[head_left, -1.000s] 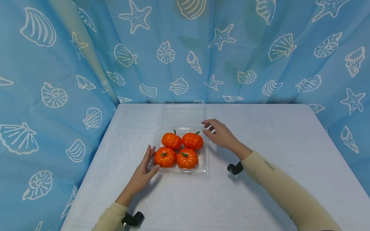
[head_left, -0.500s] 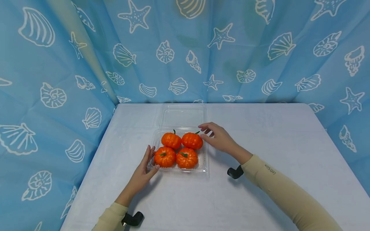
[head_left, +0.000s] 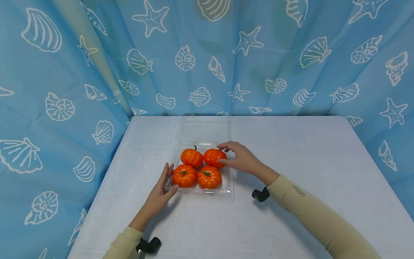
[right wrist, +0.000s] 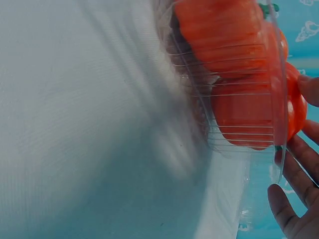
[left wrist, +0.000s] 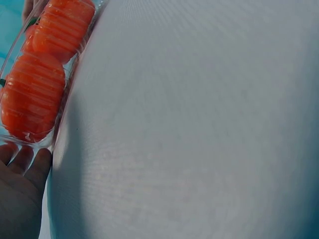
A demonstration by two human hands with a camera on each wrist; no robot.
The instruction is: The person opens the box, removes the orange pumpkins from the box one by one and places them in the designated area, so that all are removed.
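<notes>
Several small orange toy pumpkins with green stems sit in a clear plastic clamshell box (head_left: 226, 185) in the head view. The fingers of my left hand (head_left: 158, 196) lie nearly straight against the box's left wall, with its thumb at the front-left corner. My right hand (head_left: 242, 157) has its thumb and fingers around the back-right pumpkin (head_left: 213, 157), which still lies in the box. In the right wrist view, thumb and fingers meet this pumpkin (right wrist: 296, 107) above the box rim. The left wrist view shows fingertips touching the box end beside the front-left pumpkin (left wrist: 32, 97).
The box's clear lid (head_left: 205, 130) lies folded back flat behind it. A white cloth (head_left: 275, 144) covers the table. Blue curtains (head_left: 207, 43) with shell prints hang behind and at both sides.
My right hand has moved left and slightly forward from beside the box onto the back-right pumpkin, and its thumb and fingers now hold it. The left hand stays in place.
</notes>
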